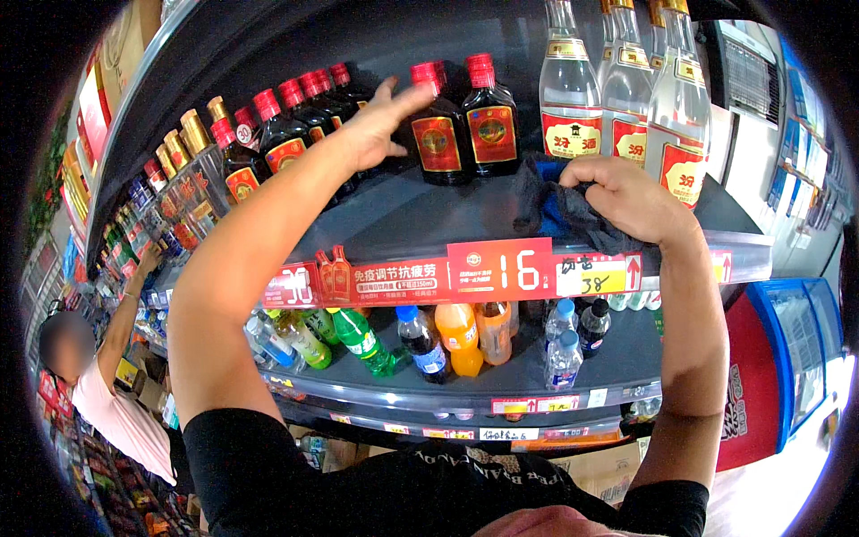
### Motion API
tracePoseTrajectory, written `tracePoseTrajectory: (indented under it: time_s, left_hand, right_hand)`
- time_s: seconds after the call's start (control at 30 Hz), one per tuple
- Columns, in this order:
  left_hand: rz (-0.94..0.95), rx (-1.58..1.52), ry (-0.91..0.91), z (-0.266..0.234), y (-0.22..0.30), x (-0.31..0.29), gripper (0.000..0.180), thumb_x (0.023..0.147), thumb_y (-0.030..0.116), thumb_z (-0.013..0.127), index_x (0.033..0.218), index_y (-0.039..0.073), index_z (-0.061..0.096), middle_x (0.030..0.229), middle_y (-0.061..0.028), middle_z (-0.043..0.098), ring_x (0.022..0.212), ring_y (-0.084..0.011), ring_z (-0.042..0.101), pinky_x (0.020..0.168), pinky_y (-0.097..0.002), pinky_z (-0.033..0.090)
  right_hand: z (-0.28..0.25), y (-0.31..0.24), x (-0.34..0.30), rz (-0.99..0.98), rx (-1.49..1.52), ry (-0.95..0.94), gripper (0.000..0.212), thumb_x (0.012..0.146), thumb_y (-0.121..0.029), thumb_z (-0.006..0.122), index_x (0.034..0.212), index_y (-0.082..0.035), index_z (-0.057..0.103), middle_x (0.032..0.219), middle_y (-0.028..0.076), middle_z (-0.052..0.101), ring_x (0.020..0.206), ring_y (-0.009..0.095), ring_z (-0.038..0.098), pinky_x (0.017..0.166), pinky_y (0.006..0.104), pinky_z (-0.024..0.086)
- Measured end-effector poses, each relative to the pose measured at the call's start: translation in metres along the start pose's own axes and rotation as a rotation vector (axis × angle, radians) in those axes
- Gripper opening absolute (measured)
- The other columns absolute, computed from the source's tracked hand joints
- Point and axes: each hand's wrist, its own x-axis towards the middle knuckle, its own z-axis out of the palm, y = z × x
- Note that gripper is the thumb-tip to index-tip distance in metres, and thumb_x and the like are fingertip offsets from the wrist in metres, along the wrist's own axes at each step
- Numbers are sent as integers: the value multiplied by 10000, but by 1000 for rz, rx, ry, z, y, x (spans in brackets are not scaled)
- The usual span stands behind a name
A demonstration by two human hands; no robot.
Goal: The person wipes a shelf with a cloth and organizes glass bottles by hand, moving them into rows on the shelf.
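Note:
My left hand (378,127) reaches over the upper shelf with its fingers spread. One slightly blurred finger passes in front of the neck of a dark, red-capped liquor bottle (439,146); whether it touches the glass I cannot tell. A similar liquor bottle (492,134) stands just to the right. My right hand (617,199) is closed round a bunched dark grey cloth (537,201) with a blue patch, resting near the shelf's front edge. Behind that hand rise tall clear liquor bottles (573,89) with red and white labels.
More dark red-capped bottles (284,141) line the shelf at left. Below the red price strip (403,279), soft drink bottles (457,338) fill a lower shelf. A red and blue chest freezer (761,376) stands at right. Another person (125,412) reaches toward the shelves at far left.

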Motion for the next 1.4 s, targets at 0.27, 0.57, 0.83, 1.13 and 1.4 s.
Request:
tracePoseTrajectory:
  time_s: [0.27, 0.57, 0.83, 1.13, 1.4]
  left_hand:
    - [-150, 220, 97, 35, -20, -15, 1103, 599, 231, 803, 1381, 157, 28, 1289, -102, 371, 1123, -281, 427, 844, -490, 411]
    - [-136, 360, 224, 41, -23, -10, 1111, 604, 279, 798, 1369, 24, 34, 1187, -185, 450, 978, -268, 532, 703, -378, 491]
    - [-86, 447, 254, 41, -22, -14, 1125, 595, 345, 794, 1360, 3, 44, 1167, -211, 459, 967, -281, 540, 672, -374, 498]
    - [1152, 1576, 184, 64, 17, -38, 662, 677, 311, 679, 1261, 137, 420, 1301, -58, 397, 1251, -276, 296, 996, -463, 278]
    - [1147, 1641, -199, 74, -10, -18, 418, 786, 232, 493, 1175, 83, 517, 1354, -22, 354, 1292, -226, 241, 1062, -401, 190]
  right_hand:
    - [-2, -1, 0, 8, -24, -18, 224, 709, -51, 433, 889, -8, 558, 859, 169, 596, 849, 310, 571, 745, 369, 435]
    - [-1, 1, -2, -1, -2, -23, 234, 703, 6, 397, 900, 20, 522, 856, 162, 565, 838, 285, 539, 779, 344, 412]
    - [-2, 0, -2, 9, -6, -29, 234, 711, -7, 399, 911, 17, 520, 855, 160, 566, 837, 283, 539, 772, 344, 410]
    - [-4, 3, -2, -3, -27, -43, 240, 710, -17, 401, 914, 15, 522, 857, 168, 566, 833, 290, 538, 763, 348, 409]
    - [-4, 1, -1, -4, -40, -41, 240, 705, -22, 402, 909, 15, 522, 850, 165, 567, 825, 291, 537, 765, 343, 409]
